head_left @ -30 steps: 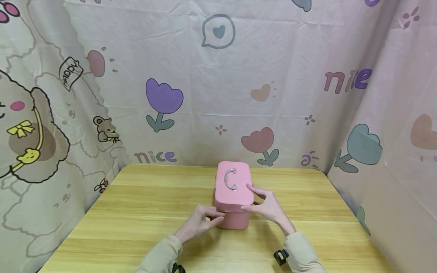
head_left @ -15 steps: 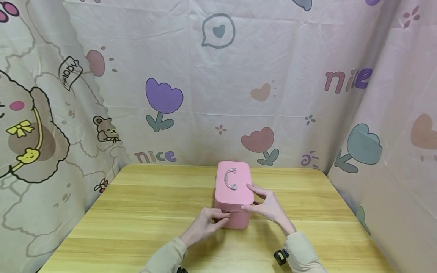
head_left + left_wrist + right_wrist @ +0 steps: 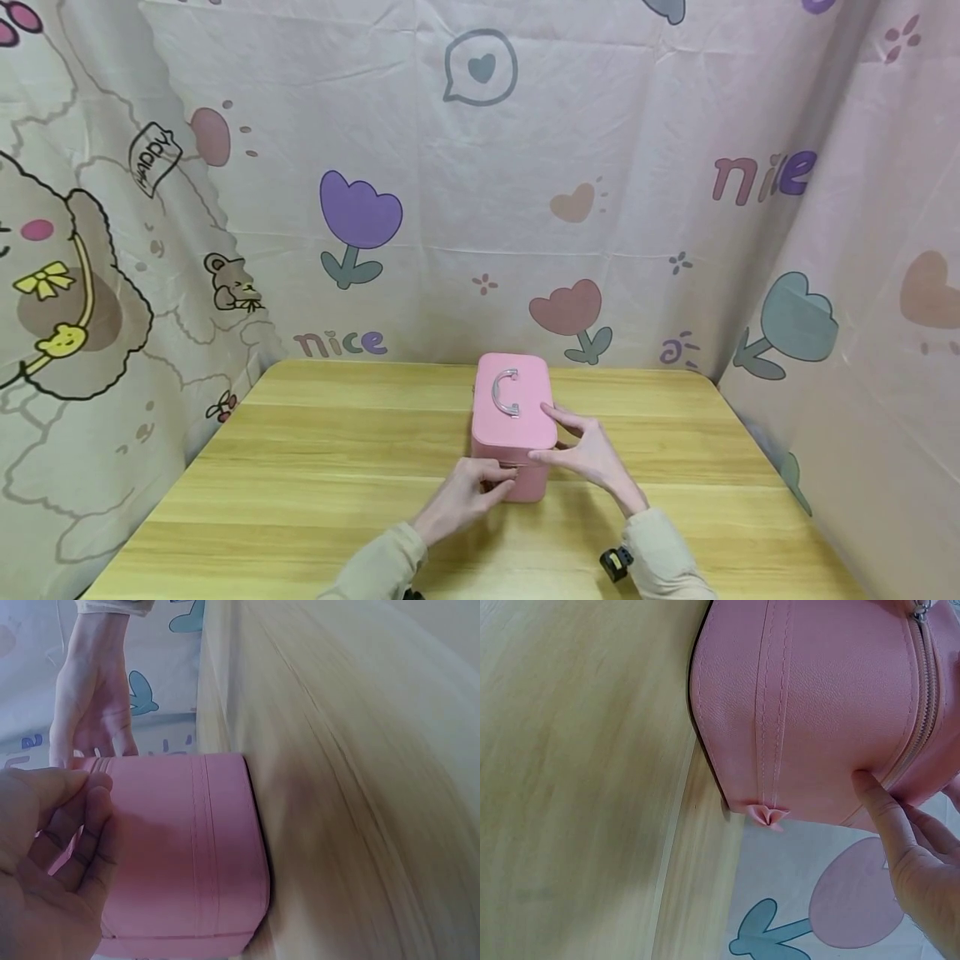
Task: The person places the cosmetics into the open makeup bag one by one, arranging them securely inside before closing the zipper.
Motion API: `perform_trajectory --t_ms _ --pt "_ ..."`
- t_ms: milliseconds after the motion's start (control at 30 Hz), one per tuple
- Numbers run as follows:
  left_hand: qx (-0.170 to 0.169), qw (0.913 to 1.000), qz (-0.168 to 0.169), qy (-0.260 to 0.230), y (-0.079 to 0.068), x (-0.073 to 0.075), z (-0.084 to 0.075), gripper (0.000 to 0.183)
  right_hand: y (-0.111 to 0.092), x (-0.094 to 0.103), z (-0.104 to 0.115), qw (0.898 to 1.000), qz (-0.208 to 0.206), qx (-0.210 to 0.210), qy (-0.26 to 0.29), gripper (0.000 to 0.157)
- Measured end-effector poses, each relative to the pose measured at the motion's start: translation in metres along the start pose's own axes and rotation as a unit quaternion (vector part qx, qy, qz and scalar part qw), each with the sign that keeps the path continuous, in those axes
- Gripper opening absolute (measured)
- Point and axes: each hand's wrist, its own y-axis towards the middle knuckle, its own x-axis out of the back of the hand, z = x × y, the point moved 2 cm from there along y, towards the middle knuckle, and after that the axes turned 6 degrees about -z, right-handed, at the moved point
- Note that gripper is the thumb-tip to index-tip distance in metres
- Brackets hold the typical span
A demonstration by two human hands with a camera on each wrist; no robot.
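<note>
A pink vanity case (image 3: 525, 432) with a silver handle (image 3: 498, 395) on its closed-down lid stands on the table. At its front end my left hand (image 3: 467, 497) pinches the zipper pull, which the fingertips mostly hide; the metal slider (image 3: 921, 610) shows in the right wrist view. The zipper (image 3: 932, 682) runs around the case just under the lid. My right hand (image 3: 594, 455) holds the case by its right front corner, thumb on the front and index finger at the lid's edge. In the right wrist view, its thumb (image 3: 885, 814) presses beside the zipper.
The wooden table (image 3: 337, 442) carries the case right of its middle. A printed cloth (image 3: 465, 167) hangs behind and along both sides. A small pink bow-like tab (image 3: 768, 816) sticks out low on the case's side. Black devices (image 3: 617, 563) sit at both wrists.
My left hand has slid rightward along the front of the case with the zipper pull, toward my right thumb. The right hand and the case have stayed in place.
</note>
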Motion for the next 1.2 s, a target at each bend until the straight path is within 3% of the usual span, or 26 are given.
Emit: perform_trajectory --t_ms 533,700,933,1200 --pt "0.036 0.9992 0.009 0.016 0.002 -0.001 -0.001 0.025 -0.001 0.000 0.002 1.000 0.005 0.005 -0.005 0.074" --pt "0.045 0.9989 -0.006 0.006 0.003 0.003 -0.003 0.026 -0.001 0.000 0.001 1.000 0.010 0.006 -0.002 0.074" --pt "0.025 0.9965 -0.080 0.001 0.004 0.012 -0.007 0.012 0.004 -0.001 -0.017 1.000 -0.002 0.012 0.006 0.075" --pt "-0.031 0.9814 -0.189 -0.016 0.008 0.023 -0.011 0.007 0.007 -0.002 -0.027 1.000 -0.012 0.025 -0.006 0.075"
